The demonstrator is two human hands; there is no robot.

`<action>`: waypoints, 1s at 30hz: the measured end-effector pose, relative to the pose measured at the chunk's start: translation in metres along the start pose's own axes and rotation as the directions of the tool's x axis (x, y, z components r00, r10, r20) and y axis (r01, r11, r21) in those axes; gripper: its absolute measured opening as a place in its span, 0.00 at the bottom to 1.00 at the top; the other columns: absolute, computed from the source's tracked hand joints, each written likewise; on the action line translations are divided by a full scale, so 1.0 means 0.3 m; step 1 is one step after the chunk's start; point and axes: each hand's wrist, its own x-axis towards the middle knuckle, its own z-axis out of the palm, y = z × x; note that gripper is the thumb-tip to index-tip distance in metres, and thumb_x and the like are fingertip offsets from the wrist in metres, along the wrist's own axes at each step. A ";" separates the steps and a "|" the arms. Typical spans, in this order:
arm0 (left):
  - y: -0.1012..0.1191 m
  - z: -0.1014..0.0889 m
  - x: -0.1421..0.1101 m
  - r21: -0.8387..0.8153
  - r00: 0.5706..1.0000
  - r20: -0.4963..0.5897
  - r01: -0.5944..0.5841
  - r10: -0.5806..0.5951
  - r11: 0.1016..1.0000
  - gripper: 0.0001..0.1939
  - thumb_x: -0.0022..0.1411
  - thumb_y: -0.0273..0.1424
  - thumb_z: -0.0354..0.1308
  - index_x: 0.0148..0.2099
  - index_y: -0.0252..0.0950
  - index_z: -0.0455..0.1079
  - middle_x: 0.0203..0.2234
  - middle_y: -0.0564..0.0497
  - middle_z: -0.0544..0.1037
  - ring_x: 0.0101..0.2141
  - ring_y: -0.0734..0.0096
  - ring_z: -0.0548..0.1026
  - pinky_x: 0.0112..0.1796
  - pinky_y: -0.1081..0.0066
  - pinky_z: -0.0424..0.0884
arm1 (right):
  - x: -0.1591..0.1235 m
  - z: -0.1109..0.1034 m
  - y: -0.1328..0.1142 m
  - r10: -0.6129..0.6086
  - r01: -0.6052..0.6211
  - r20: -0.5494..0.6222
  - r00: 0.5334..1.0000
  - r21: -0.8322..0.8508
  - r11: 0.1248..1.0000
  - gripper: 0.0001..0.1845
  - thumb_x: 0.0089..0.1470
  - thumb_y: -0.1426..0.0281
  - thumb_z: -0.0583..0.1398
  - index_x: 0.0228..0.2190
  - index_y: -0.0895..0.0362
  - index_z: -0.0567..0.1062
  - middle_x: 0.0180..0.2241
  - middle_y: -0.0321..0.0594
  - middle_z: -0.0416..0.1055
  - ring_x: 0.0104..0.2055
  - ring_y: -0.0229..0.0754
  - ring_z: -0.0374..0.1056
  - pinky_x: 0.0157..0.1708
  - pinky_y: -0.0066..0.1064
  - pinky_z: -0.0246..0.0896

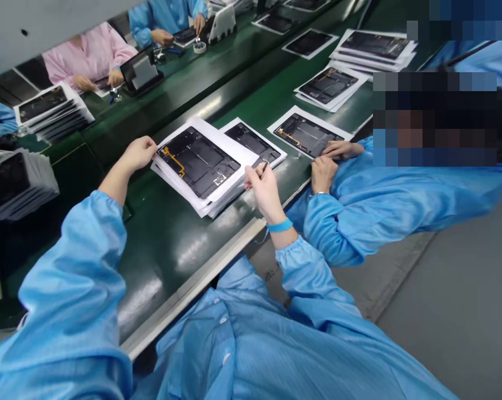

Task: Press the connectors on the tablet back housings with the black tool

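A stack of white trays [228, 145] lies on the green conveyor belt [167, 244] in front of me, the top one carrying a black tablet back panel [199, 162] with an orange flex strip. My left hand [137, 153] has its fingers curled on the stack's far left corner. My right hand [262, 188] rests at the stack's near right edge, pinched round a thin dark tool [263, 168] whose tip points at the panel.
A co-worker in blue at my right has both hands [332, 161] on another panel tray [307, 135]. More trays and stacks [374, 50] lie along the belt. Stacks [15, 186] stand at left. People in pink and blue work across the belt.
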 end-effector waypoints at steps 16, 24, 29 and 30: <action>-0.133 0.134 -0.522 -0.838 0.968 0.032 0.162 -0.250 0.521 0.12 0.76 0.34 0.61 0.37 0.37 0.78 0.30 0.51 0.81 0.27 0.75 0.77 0.26 0.78 0.76 | -0.167 0.027 -0.079 0.056 -0.054 0.077 0.995 -0.025 0.998 0.38 0.51 0.46 0.76 0.30 0.49 0.54 0.29 0.26 0.50 0.31 0.36 0.50 0.34 0.31 0.50; -0.371 -0.037 -0.898 -0.729 0.894 -0.152 0.187 -0.422 0.658 0.22 0.73 0.46 0.69 0.31 0.38 0.70 0.19 0.58 0.66 0.17 0.78 0.61 0.14 0.77 0.55 | -0.654 0.131 -0.027 0.344 -0.354 0.339 0.876 -0.034 0.935 0.31 0.57 0.51 0.73 0.29 0.48 0.56 0.27 0.26 0.54 0.30 0.37 0.54 0.32 0.31 0.54; -0.530 -0.060 -0.930 -0.531 0.777 -0.211 0.419 -0.594 0.736 0.20 0.81 0.44 0.64 0.39 0.33 0.72 0.24 0.60 0.68 0.21 0.82 0.62 0.22 0.79 0.62 | -0.868 0.223 0.078 0.505 -0.504 0.561 0.655 -0.174 0.846 0.35 0.57 0.37 0.69 0.29 0.48 0.58 0.28 0.27 0.57 0.30 0.38 0.57 0.33 0.33 0.61; -0.566 -0.060 -0.918 -0.494 0.767 -0.214 0.449 -0.604 0.745 0.19 0.81 0.42 0.65 0.40 0.33 0.72 0.25 0.60 0.69 0.22 0.81 0.64 0.25 0.78 0.66 | -0.896 0.219 0.087 0.538 -0.531 0.613 0.579 -0.218 0.819 0.36 0.56 0.34 0.68 0.30 0.48 0.59 0.30 0.28 0.60 0.31 0.39 0.61 0.35 0.34 0.65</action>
